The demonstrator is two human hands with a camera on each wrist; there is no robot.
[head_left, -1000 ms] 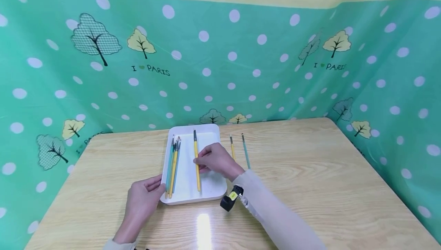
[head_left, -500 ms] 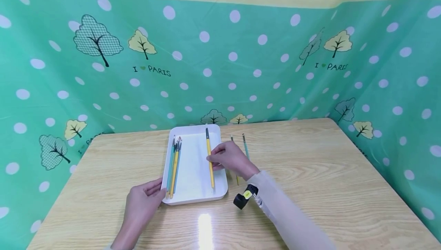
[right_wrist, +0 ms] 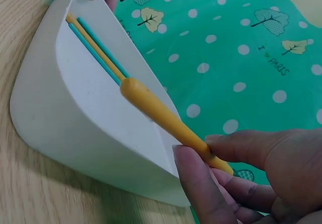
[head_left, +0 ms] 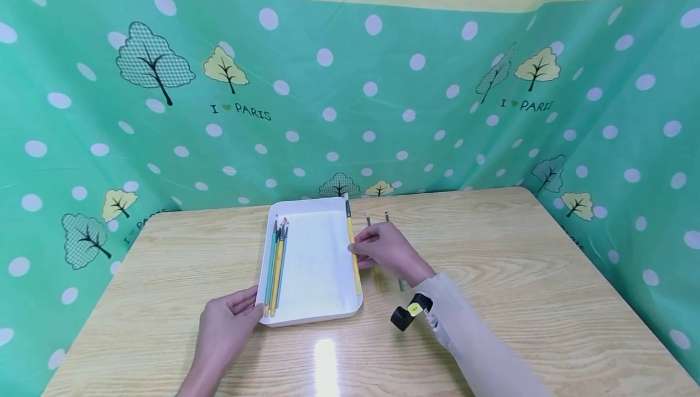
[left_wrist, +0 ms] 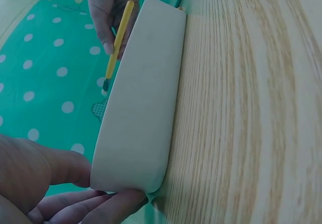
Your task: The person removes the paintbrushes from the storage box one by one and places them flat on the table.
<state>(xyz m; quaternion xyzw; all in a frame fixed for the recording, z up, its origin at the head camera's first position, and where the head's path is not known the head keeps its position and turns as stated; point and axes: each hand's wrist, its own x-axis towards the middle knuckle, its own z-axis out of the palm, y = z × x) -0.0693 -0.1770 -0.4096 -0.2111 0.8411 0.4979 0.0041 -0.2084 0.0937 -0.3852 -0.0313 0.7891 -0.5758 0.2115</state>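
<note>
1. Right hand (head_left: 391, 249) is pinching a yellow paintbrush (head_left: 350, 230) by the 3 o'clock rim of the white tray (head_left: 314, 263)
2. Left hand (head_left: 226, 324) is gripping the tray at 8 o'clock
3. Several other brushes (head_left: 277, 272) are lying inside it, along 9 o'clock

In the head view, the right hand (head_left: 391, 250) covers the middles of a yellow paintbrush (head_left: 377, 279) and a teal paintbrush (head_left: 401, 286) on the table (head_left: 525, 257); the bottom edge crops the right sleeve (head_left: 476, 336).
</note>
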